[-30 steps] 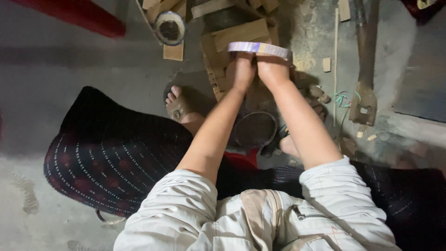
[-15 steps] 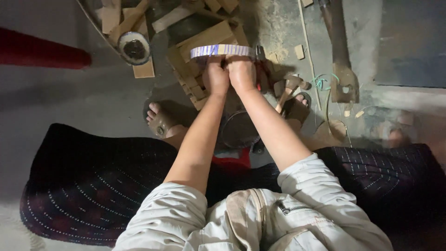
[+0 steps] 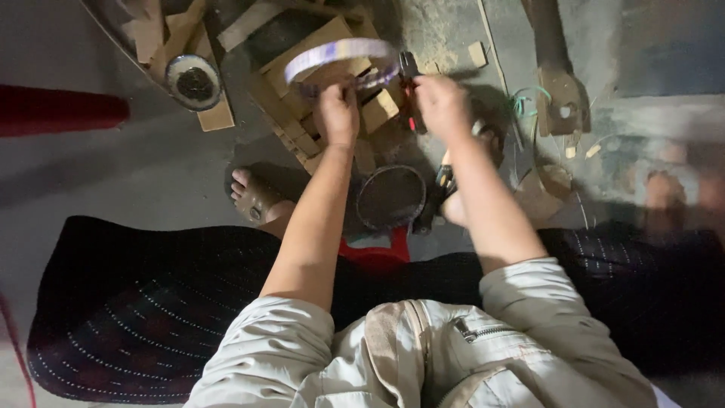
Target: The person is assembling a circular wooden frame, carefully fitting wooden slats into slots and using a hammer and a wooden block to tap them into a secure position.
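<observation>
My left hand (image 3: 337, 113) is closed on the near edge of a thin round hoop (image 3: 340, 54) with a white and purple band. It holds the hoop level above a pile of wooden blocks (image 3: 302, 140). My right hand (image 3: 442, 106) is a little to the right of the hoop and off it. It grips a small dark tool with red on it (image 3: 409, 72), whose tip lies against the hoop's right edge. Both forearms reach forward from light-coloured sleeves.
A dark round sieve-like frame (image 3: 390, 196) lies on the floor below the hands. My sandalled foot (image 3: 255, 198) is to its left. A roll (image 3: 195, 81) and wood offcuts lie at top left, a red bar (image 3: 60, 113) at far left, and a wooden post (image 3: 555, 75) at right.
Both hands held the hoop before. My right hand has since come off it, shifted right and now grips the small tool. The left hand keeps the hoop.
</observation>
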